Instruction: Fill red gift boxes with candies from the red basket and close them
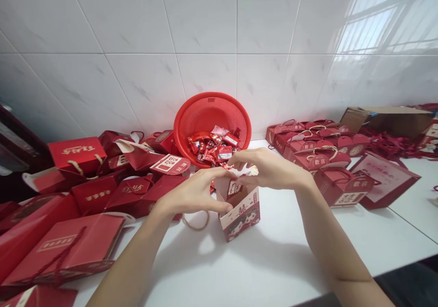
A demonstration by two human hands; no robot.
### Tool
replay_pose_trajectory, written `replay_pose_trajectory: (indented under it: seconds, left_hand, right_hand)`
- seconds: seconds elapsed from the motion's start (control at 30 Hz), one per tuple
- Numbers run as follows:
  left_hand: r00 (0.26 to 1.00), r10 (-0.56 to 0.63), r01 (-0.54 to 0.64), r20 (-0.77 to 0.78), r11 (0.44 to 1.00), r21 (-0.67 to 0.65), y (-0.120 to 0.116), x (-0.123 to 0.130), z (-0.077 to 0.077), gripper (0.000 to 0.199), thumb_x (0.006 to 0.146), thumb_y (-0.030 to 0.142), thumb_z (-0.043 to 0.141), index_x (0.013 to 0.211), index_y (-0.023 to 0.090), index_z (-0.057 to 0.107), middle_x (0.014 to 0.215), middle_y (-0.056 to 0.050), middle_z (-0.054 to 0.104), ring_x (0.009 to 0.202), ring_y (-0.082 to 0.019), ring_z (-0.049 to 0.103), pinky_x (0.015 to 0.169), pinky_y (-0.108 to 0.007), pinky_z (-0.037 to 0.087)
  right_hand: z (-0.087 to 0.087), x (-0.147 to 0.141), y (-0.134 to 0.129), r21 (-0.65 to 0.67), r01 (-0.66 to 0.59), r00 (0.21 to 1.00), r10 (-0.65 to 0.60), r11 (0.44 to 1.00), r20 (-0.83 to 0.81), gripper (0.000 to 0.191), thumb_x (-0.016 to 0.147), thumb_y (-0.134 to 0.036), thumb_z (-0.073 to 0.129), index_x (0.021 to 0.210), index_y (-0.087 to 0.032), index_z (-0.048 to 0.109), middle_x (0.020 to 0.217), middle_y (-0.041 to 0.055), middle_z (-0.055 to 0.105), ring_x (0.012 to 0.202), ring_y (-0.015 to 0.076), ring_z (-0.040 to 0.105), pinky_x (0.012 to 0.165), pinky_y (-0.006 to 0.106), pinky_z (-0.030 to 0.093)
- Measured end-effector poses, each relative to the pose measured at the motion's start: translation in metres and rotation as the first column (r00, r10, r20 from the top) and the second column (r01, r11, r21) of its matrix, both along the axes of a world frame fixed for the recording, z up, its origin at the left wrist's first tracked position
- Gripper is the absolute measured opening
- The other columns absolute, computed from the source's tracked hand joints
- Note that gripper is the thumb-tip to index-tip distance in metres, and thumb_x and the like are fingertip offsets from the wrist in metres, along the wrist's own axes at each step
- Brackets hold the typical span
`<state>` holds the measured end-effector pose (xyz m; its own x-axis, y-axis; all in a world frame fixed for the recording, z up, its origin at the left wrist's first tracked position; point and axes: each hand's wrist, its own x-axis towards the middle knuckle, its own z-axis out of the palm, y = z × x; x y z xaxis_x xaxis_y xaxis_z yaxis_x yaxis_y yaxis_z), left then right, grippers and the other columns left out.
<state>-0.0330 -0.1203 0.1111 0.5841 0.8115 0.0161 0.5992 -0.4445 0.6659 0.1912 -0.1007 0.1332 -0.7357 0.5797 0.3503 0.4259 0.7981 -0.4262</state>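
Observation:
A small open-topped gift box (242,220), cream and dark red with cartoon figures on its front, stands on the white table. My left hand (201,190) grips its left side, thumb over the near edge, fingers behind. My right hand (265,168) is above the box's back right edge with its fingers curled down; what they hold, if anything, is hidden. Inside the opening a small red wrapped packet (234,187) shows in part. A twisted rope handle (196,227) lies left of the box. Behind my hands a red plastic basket (212,101) leans at the wall with red-wrapped candies (214,147).
Red gift boxes (68,241) lie piled along the left side. Rows of closed boxes with rope handles (308,143) stand at the right. Beyond them is a cardboard carton (386,113) with dark red ribbons (386,140). A tiled wall (205,19) bounds the table's back.

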Motion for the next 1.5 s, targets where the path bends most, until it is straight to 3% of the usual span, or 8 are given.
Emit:
replay_pose_trajectory:
  seconds: [0.13, 0.33, 0.47, 0.73, 0.9, 1.03, 1.33, 1.5]
  left_hand:
    - [0.997, 0.008, -0.005, -0.075, 0.999, 0.037, 0.000, -0.003, 0.000, 0.064, 0.069, 0.024, 0.073, 0.133, 0.027, 0.063, 0.143, -0.005, 0.060, 0.128, -0.030, 0.057, 0.103, -0.038, 0.048]
    - [0.985, -0.157, 0.164, -0.067, 0.981, 0.103, -0.005, -0.013, 0.011, 0.050, 0.073, 0.015, 0.064, 0.121, 0.026, 0.070, 0.124, -0.002, 0.071, 0.110, -0.025, 0.067, 0.091, -0.029, 0.053]
    - [0.983, -0.174, 0.179, -0.054, 0.975, 0.132, -0.006, -0.014, 0.013, 0.038, 0.079, 0.016, 0.064, 0.115, 0.025, 0.073, 0.115, -0.002, 0.074, 0.102, -0.022, 0.069, 0.087, -0.027, 0.053]
    - [0.970, -0.242, 0.243, -0.025, 0.962, 0.126, -0.007, -0.004, 0.006, 0.028, 0.089, 0.031, 0.065, 0.116, 0.027, 0.073, 0.111, -0.004, 0.077, 0.099, -0.022, 0.070, 0.086, -0.030, 0.053]
    - [0.981, -0.193, 0.187, 0.027, 0.973, 0.137, -0.006, -0.005, 0.004, 0.029, 0.092, 0.031, 0.063, 0.118, 0.027, 0.073, 0.118, -0.005, 0.075, 0.106, -0.023, 0.070, 0.090, -0.031, 0.054]
    - [0.987, -0.129, 0.111, 0.092, 0.977, 0.183, -0.001, -0.003, -0.002, 0.027, 0.093, 0.031, 0.061, 0.115, 0.025, 0.075, 0.119, -0.006, 0.075, 0.109, -0.025, 0.069, 0.094, -0.034, 0.054]
    - [0.983, 0.017, -0.032, 0.182, 0.996, 0.083, 0.010, -0.008, -0.009, 0.068, 0.083, 0.040, 0.073, 0.146, 0.026, 0.049, 0.132, -0.009, 0.069, 0.121, -0.029, 0.064, 0.096, -0.038, 0.055]
    - [0.988, 0.018, -0.040, 0.154, 0.990, 0.136, 0.020, -0.005, -0.020, 0.039, 0.087, 0.024, 0.060, 0.126, 0.023, 0.062, 0.124, -0.006, 0.071, 0.100, -0.023, 0.071, 0.084, -0.034, 0.058]
  right_hand:
    - [0.005, 0.016, 0.003, -0.018, 0.040, 0.993, -0.042, 0.999, -0.113, 0.014, 0.084, -0.019, 0.068, 0.098, -0.020, 0.069, 0.094, 0.0026, 0.073, 0.085, 0.0167, 0.067, 0.076, 0.028, 0.050]
    - [0.008, 0.043, 0.013, -0.069, 0.147, 0.944, -0.161, 0.987, -0.288, 0.016, 0.085, -0.030, 0.067, 0.097, -0.018, 0.070, 0.088, 0.0033, 0.073, 0.081, 0.0158, 0.068, 0.077, 0.029, 0.054]
    - [-0.002, 0.049, 0.032, -0.103, 0.201, 0.936, -0.222, 0.974, -0.274, 0.017, 0.084, -0.031, 0.067, 0.093, -0.017, 0.070, 0.085, 0.0043, 0.073, 0.078, 0.0162, 0.068, 0.073, 0.029, 0.052]
    - [-0.018, 0.032, 0.051, -0.199, 0.087, 0.981, -0.118, 0.976, -0.152, 0.023, 0.088, -0.036, 0.065, 0.100, -0.017, 0.072, 0.091, 0.0053, 0.075, 0.080, 0.0166, 0.068, 0.072, 0.028, 0.051]
    - [-0.014, 0.024, 0.039, -0.358, -0.141, 0.986, 0.098, 0.923, -0.135, 0.040, 0.083, -0.048, 0.072, 0.110, -0.018, 0.071, 0.101, 0.0065, 0.074, 0.089, 0.0187, 0.069, 0.073, 0.027, 0.054]
    - [-0.014, 0.018, 0.033, -0.349, -0.191, 0.981, 0.192, 0.918, -0.032, 0.048, 0.073, -0.036, 0.083, 0.117, -0.020, 0.070, 0.106, 0.0043, 0.073, 0.094, 0.0202, 0.067, 0.072, 0.024, 0.051]
    - [-0.023, 0.012, 0.039, -0.259, -0.059, 0.985, 0.098, 0.964, 0.141, 0.011, 0.083, -0.014, 0.063, 0.091, -0.015, 0.071, 0.076, -0.0012, 0.064, 0.064, 0.0109, 0.052, 0.057, 0.022, 0.037]
    - [-0.037, 0.019, 0.036, -0.235, -0.031, 0.997, 0.046, 0.972, 0.061, 0.015, 0.089, -0.027, 0.063, 0.094, -0.015, 0.071, 0.081, 0.0013, 0.066, 0.070, 0.0131, 0.054, 0.061, 0.023, 0.040]
